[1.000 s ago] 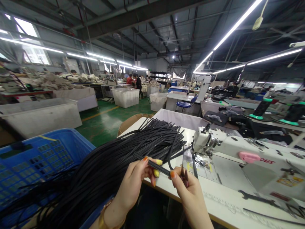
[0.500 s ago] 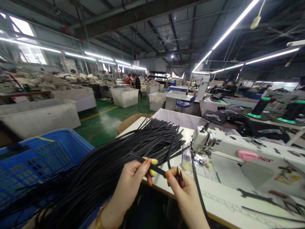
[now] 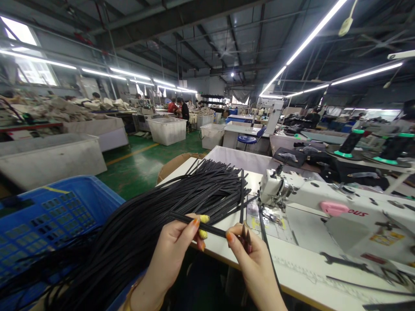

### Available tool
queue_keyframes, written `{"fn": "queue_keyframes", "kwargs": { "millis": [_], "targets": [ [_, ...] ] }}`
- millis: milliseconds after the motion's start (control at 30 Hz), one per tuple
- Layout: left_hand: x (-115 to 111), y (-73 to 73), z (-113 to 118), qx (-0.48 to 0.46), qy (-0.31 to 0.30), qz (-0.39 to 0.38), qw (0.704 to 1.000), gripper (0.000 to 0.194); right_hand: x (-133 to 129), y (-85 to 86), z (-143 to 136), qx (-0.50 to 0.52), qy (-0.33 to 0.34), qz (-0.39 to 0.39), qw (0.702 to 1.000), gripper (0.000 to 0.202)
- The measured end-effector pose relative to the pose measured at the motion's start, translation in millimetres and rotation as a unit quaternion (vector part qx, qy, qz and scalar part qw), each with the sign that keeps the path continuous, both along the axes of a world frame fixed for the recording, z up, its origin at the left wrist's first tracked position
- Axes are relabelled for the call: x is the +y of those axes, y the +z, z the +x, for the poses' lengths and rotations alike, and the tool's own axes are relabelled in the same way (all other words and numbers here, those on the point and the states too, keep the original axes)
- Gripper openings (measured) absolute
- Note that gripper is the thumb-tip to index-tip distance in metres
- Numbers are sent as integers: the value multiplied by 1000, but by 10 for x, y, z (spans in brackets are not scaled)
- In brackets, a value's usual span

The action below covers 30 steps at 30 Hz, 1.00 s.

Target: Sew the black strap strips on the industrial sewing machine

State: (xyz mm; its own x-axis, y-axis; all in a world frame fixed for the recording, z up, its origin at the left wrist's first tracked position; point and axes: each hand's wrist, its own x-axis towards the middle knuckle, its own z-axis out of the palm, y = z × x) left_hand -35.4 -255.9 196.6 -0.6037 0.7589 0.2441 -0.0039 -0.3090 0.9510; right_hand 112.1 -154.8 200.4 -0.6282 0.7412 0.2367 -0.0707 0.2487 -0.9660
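My left hand (image 3: 177,244) pinches a black strap (image 3: 212,230) between thumb and fingers; two of its fingertips are wrapped in yellow. The strap's right end is gripped by my right hand (image 3: 254,259), which also holds small dark pointed snips (image 3: 247,237) in the palm, tips up. A large bundle of black straps (image 3: 139,216) lies behind my left hand, over the white table (image 3: 304,268) and down to the left. Right of my hands stands a white sewing machine (image 3: 311,194). Another thin black strip (image 3: 267,237) runs from the needle area down past my right hand.
A blue crate (image 3: 65,207) stands at the left. On the table's right part lie a wrench (image 3: 343,261) and scissors (image 3: 394,274). Black thread cones (image 3: 352,144) stand behind the machine. White bins (image 3: 168,131) and people are farther off.
Both hands still grip the strap, now drawn straighter, and my left hand has shifted slightly left. The view has moved a little.
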Motion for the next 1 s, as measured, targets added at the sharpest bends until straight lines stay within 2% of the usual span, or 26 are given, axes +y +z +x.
{"fn": "queue_keyframes", "kwargs": {
  "millis": [133, 200, 400, 667, 833, 1000],
  "targets": [
    [-11, -17, -18, 39, -18, 5, 999, 17, 4, -49, -11, 8, -8, 8, 1000, 26],
    [-20, 9, -11, 67, -20, 8, 998, 14, 8, -63, -17, 13, -7, 14, 1000, 24],
    [-38, 103, 19, 115, -19, 9, 993, 11, 24, -79, -27, 12, -7, 33, 999, 21],
    [-42, 43, 7, 122, -25, 40, 991, 11, -9, -70, -54, 17, -6, 45, 999, 20],
    [-69, 64, 3, 138, -23, 63, 988, 13, -24, -131, -61, 6, -19, 95, 995, 12],
    [-115, 69, 1, 158, -15, 44, 986, 9, -27, -178, -74, 23, -38, 150, 988, 7]
  ]
}}
